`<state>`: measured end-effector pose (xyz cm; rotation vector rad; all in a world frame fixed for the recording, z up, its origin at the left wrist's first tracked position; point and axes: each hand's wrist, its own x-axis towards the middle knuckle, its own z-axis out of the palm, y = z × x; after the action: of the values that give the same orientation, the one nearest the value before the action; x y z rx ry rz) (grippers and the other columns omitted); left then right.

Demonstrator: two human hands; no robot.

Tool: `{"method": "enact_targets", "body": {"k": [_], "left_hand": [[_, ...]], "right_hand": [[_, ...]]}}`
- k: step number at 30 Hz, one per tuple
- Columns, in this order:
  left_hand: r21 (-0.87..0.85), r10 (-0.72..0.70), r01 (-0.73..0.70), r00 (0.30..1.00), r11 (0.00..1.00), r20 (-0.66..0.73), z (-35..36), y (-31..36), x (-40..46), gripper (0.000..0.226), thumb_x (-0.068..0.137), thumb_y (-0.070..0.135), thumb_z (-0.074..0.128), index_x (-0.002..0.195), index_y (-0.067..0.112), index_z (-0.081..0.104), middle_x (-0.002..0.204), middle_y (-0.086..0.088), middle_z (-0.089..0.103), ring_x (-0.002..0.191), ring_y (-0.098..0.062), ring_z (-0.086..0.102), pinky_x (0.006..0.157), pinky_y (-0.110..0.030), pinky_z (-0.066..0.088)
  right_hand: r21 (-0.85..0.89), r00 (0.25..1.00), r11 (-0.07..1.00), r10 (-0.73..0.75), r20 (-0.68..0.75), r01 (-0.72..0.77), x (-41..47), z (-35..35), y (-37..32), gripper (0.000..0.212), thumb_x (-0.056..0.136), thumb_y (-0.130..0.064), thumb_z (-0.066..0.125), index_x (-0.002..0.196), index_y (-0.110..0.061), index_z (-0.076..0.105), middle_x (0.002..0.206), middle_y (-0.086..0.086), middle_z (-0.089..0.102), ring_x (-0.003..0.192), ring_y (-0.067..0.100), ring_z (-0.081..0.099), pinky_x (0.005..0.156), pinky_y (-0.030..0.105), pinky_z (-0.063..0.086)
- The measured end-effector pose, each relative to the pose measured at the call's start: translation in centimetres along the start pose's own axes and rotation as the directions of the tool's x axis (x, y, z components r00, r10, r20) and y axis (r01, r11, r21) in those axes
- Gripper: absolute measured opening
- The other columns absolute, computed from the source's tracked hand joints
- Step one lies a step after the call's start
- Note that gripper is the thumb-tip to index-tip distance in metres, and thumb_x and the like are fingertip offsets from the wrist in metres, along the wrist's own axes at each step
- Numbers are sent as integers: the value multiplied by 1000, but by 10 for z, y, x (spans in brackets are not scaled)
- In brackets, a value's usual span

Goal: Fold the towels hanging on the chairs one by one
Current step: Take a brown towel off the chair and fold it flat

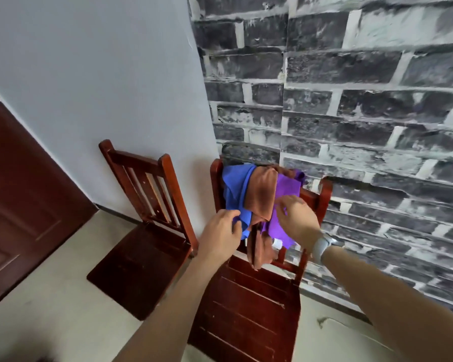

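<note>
Three towels hang over the back of the right-hand wooden chair [249,304]: a blue towel [237,189] on the left, a brown towel [260,197] in the middle and a purple towel [285,186] on the right. My left hand [221,237] pinches the lower edge of the blue towel. My right hand [296,219], with a watch on its wrist, rests its fingertips on the purple towel, pinching its cloth. A small white thing [277,244] shows below the purple towel.
A second dark red wooden chair [139,246] stands bare to the left, against the white wall. A dark brown door [16,205] is at the far left. A grey brick-pattern wall [364,100] runs behind the chairs. The floor is pale tile.
</note>
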<state>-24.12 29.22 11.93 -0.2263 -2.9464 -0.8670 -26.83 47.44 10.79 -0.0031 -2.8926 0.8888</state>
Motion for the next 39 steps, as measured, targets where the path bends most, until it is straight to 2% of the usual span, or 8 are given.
{"method": "enact_targets", "body": {"k": [9, 13, 17, 21, 25, 30, 34, 39], "left_hand": [[211, 270, -299, 950, 931, 157, 6, -36, 139, 46, 92, 22, 44, 138, 16, 39, 147, -3, 34, 136, -21, 31, 104, -42, 33], [239, 452, -448, 891, 861, 41, 15, -56, 173, 32, 67, 24, 59, 96, 20, 71, 103, 1, 70, 89, -18, 68, 64, -41, 50], [255, 456, -450, 889, 856, 40, 15, -68, 181, 22, 72, 31, 53, 84, 29, 71, 94, 10, 70, 77, -14, 68, 61, -36, 49], [173, 394, -419, 905, 891, 163, 8, -66, 187, 31, 91, 37, 44, 110, 26, 65, 123, 8, 58, 115, -20, 53, 89, -40, 38], [166, 321, -374, 906, 912, 277, 1, -61, 198, 39, 91, 49, 40, 115, 26, 59, 127, 4, 53, 120, -21, 46, 96, -38, 34], [251, 271, -339, 925, 907, 267, 8, -49, 199, 46, 82, 58, 49, 109, 22, 57, 116, 1, 51, 113, -22, 49, 94, -40, 34], [249, 276, -317, 943, 915, 184, 15, -47, 197, 25, 88, 40, 51, 102, 22, 59, 114, 1, 52, 111, -23, 49, 94, -38, 32], [-1, 168, -171, 971, 985, 172, 9, -50, 202, 11, 90, 25, 51, 84, 17, 55, 102, -5, 59, 100, -27, 56, 80, -37, 41]], "right_hand": [[-256, 986, 952, 164, -34, -167, 103, 26, -20, 48, 88, -37, 51, 134, -25, 43, 136, 5, 41, 127, 28, 34, 101, 43, 34], [-313, 980, 931, 159, -123, -190, 116, 37, -29, 30, 90, -28, 46, 116, -18, 57, 125, 6, 52, 118, 29, 44, 91, 37, 39], [81, 924, 952, 306, -231, -295, 121, 21, -29, 19, 87, -14, 53, 101, -9, 66, 108, 13, 61, 101, 29, 56, 86, 33, 42], [567, 880, 799, 402, -253, -202, 118, -12, -38, 19, 88, 0, 52, 78, -15, 59, 77, 10, 60, 70, 16, 55, 72, 35, 46], [747, 878, 657, 411, -244, -100, 109, -24, -47, 23, 90, -2, 50, 74, -17, 56, 68, 3, 52, 64, 12, 47, 65, 28, 40], [224, 985, 959, 164, 51, -172, 78, -7, -33, 11, 85, -1, 57, 81, 3, 66, 71, 1, 55, 61, -6, 53, 68, 17, 40], [-32, 969, 970, 240, -67, -242, 76, 10, -19, 21, 85, -27, 57, 104, -20, 63, 110, 2, 56, 105, 20, 53, 91, 32, 42], [-366, 967, 911, 237, 95, -188, 89, 27, -29, 67, 85, -52, 49, 143, -42, 17, 152, -2, 22, 133, 30, 26, 108, 44, 30]]}}
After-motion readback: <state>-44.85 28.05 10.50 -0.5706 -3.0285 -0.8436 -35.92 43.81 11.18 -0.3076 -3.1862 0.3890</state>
